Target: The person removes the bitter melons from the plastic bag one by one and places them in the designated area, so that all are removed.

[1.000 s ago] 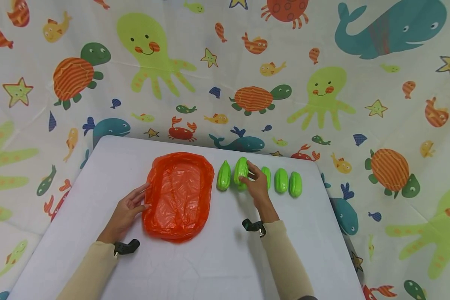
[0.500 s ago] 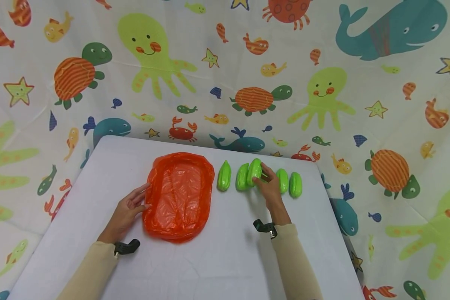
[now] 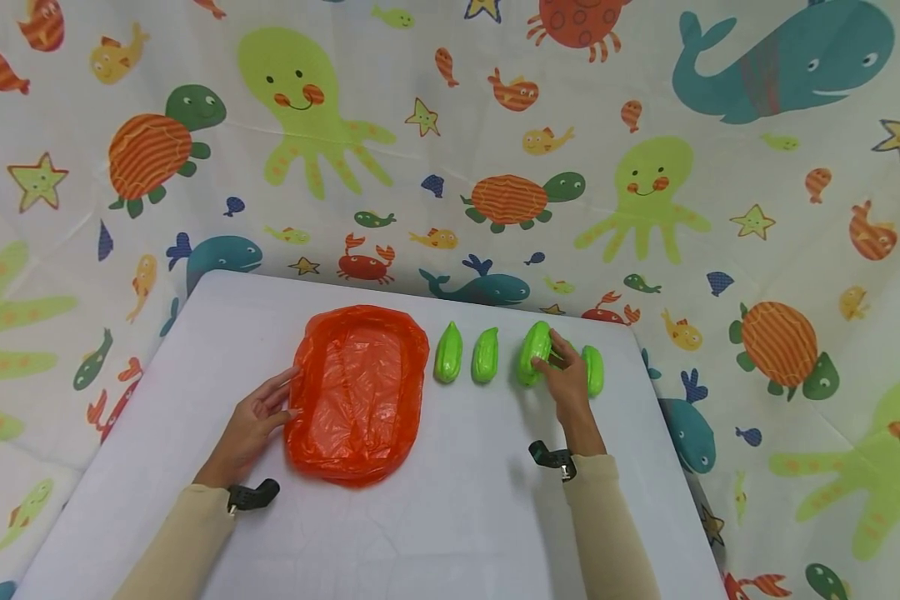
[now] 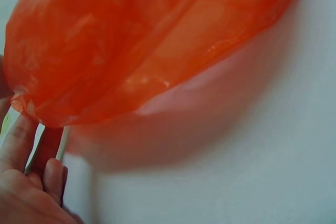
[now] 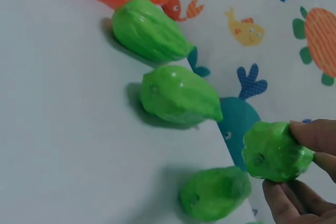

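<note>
My right hand (image 3: 566, 379) pinches a ribbed glossy green toy vegetable (image 3: 535, 348) between thumb and fingers, above the table. In the right wrist view the held toy vegetable (image 5: 275, 151) hangs over a similar one (image 5: 215, 193) lying on the table. Two more green toy vegetables, the left one (image 3: 448, 353) and its neighbour (image 3: 484, 356), lie side by side to the left of this hand. At the left, my left hand (image 3: 251, 425) holds the near-left rim of a red plastic bag (image 3: 412, 400), which is spread open. Its fingertips (image 4: 18, 140) meet the bag's edge in the left wrist view.
Another green toy vegetable (image 3: 592, 371) lies right of my right hand, and one behind the fingers is mostly hidden. A white-covered table (image 3: 435, 525) carries everything. Behind it hangs a sea-animal curtain (image 3: 435, 133).
My right hand has moved right along the row with the green toy vegetable, from above the second one to above the third. My left hand and the red bag have stayed put.
</note>
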`<state>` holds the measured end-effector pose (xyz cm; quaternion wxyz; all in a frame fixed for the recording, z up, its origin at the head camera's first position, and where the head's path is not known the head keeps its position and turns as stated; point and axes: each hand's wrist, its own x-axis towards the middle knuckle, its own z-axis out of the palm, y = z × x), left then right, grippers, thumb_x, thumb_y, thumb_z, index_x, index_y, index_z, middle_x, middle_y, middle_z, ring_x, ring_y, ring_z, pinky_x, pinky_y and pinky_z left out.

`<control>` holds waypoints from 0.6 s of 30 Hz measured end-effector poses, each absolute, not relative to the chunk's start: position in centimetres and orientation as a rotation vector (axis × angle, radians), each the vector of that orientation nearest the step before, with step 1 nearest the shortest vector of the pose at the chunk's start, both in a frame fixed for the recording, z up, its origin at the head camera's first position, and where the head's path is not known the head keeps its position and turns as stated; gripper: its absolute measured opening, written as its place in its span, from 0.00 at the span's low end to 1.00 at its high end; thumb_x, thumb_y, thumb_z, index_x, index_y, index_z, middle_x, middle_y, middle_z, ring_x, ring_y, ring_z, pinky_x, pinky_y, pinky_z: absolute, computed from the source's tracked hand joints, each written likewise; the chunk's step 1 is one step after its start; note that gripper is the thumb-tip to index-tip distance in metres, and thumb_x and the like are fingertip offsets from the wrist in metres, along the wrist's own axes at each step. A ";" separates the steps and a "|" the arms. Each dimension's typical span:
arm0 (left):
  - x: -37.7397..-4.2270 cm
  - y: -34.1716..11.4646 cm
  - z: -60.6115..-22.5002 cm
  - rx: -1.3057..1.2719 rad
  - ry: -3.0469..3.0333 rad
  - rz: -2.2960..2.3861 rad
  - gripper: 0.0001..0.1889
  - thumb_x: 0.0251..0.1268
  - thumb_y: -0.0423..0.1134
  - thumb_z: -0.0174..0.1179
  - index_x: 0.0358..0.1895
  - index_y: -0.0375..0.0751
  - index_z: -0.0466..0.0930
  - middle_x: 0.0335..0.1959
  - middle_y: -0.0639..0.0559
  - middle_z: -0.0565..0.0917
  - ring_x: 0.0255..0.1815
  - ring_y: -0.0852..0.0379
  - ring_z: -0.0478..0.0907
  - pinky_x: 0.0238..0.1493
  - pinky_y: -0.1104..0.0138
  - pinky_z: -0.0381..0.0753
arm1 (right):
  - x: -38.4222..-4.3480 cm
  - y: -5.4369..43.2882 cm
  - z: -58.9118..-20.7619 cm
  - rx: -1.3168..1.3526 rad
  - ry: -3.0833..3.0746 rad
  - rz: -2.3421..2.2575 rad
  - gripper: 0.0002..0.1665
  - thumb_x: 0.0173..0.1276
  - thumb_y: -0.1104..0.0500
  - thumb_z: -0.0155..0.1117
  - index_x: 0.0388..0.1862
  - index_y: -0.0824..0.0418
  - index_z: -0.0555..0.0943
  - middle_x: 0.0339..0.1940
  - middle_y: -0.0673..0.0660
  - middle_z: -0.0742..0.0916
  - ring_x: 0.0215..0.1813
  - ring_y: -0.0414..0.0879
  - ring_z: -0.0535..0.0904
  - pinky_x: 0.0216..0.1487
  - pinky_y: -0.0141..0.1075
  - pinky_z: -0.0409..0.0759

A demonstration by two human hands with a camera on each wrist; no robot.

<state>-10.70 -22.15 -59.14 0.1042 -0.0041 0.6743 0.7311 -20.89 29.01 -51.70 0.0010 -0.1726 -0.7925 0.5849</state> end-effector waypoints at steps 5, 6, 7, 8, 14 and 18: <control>-10.8 -22.1 -59.3 -0.014 1.974 2.163 0.40 0.78 0.37 0.64 0.87 0.49 0.55 0.87 0.36 0.56 0.66 0.83 0.73 0.60 0.81 0.81 | -20.7 30.3 -51.5 -0.600 -2.487 1.808 0.41 0.76 0.63 0.69 0.83 0.41 0.69 0.84 0.55 0.72 0.82 0.57 0.70 0.81 0.51 0.72; -10.8 -22.1 -59.3 -0.014 1.976 2.163 0.40 0.78 0.37 0.64 0.87 0.49 0.55 0.87 0.36 0.57 0.66 0.83 0.73 0.60 0.81 0.81 | -20.6 30.6 -51.5 -0.605 -2.482 1.804 0.41 0.76 0.63 0.69 0.83 0.41 0.69 0.84 0.55 0.72 0.81 0.57 0.70 0.81 0.51 0.73; -10.8 -22.1 -59.4 -0.012 1.976 2.164 0.40 0.78 0.37 0.64 0.87 0.49 0.55 0.87 0.36 0.57 0.67 0.82 0.73 0.60 0.80 0.81 | -20.6 30.8 -51.5 -0.612 -2.478 1.797 0.42 0.75 0.63 0.69 0.83 0.41 0.69 0.84 0.55 0.72 0.81 0.56 0.70 0.80 0.51 0.73; -10.8 -22.1 -59.4 -0.012 1.977 2.163 0.40 0.78 0.37 0.64 0.86 0.49 0.55 0.87 0.36 0.57 0.67 0.82 0.73 0.60 0.80 0.81 | -20.5 31.0 -51.5 -0.614 -2.475 1.791 0.42 0.75 0.64 0.69 0.83 0.41 0.69 0.84 0.55 0.72 0.81 0.56 0.70 0.79 0.51 0.74; -10.8 -22.1 -59.3 -0.019 1.971 2.163 0.39 0.78 0.37 0.64 0.86 0.48 0.56 0.87 0.36 0.57 0.66 0.82 0.73 0.60 0.81 0.81 | -20.6 32.7 -51.6 -0.631 -2.475 1.726 0.43 0.76 0.65 0.69 0.84 0.42 0.68 0.84 0.54 0.72 0.82 0.56 0.70 0.80 0.51 0.74; -10.9 -22.1 -59.2 -0.017 1.977 2.154 0.39 0.78 0.37 0.63 0.86 0.49 0.56 0.87 0.36 0.57 0.66 0.82 0.72 0.60 0.81 0.80 | -20.7 33.9 -51.4 -0.662 -2.478 1.701 0.43 0.76 0.65 0.68 0.84 0.42 0.67 0.85 0.55 0.71 0.83 0.57 0.68 0.82 0.52 0.71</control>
